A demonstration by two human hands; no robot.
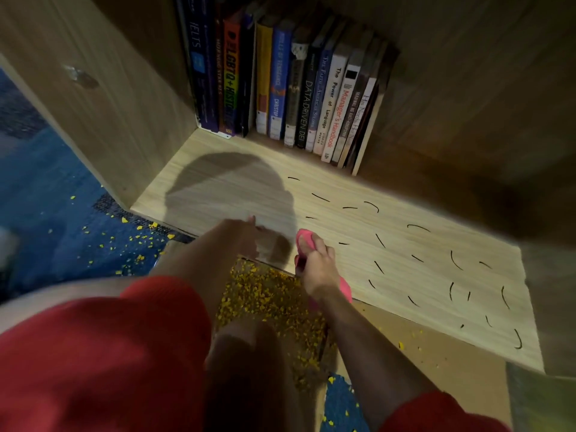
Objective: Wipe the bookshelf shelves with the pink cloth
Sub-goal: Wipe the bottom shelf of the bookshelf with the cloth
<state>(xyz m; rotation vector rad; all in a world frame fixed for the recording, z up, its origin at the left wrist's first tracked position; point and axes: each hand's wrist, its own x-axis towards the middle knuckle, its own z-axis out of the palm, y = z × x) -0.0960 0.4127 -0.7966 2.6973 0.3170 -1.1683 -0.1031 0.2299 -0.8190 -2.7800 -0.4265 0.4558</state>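
Note:
A light wooden shelf board [358,232] of the bookshelf lies before me, marked with several short black curved strokes across its right half. My right hand [316,266] grips the pink cloth [304,241] at the shelf's front edge. My left hand [249,236] rests on the shelf just left of the cloth, blurred, fingers stretched forward and holding nothing. A shadow of my head falls on the left part of the board.
A row of upright books [290,85] stands at the back of the shelf. The bookshelf's side panel [93,98] rises at the left. Yellow crumbs [274,307] lie heaped on the floor below the shelf edge and scattered over the blue carpet [62,213].

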